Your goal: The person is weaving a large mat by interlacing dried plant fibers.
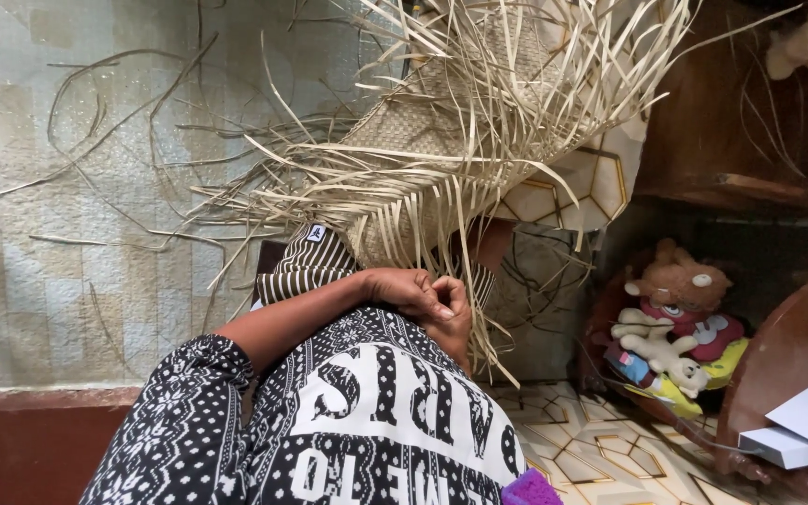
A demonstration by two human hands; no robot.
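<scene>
A half-woven straw mat (413, 131) with many loose, pale strips (516, 84) fanning out from its edge lies in front of me. My left hand (402, 288) reaches in from a black-and-white patterned sleeve, its fingers curled round strips at the mat's near edge. My right hand (455, 320) sits pressed against it, mostly hidden behind my patterned clothing (376, 411), and is also closed on strips. A foot in a striped sock (309, 266) rests on the mat just left of the hands.
Loose strips (114, 112) lie scattered over the pale checked floor covering on the left. Stuffed toys (675, 323) sit beside dark wooden furniture (722, 112) on the right, near a white box (783, 447). Patterned floor tiles (600, 449) and a purple object (530, 490) lie below.
</scene>
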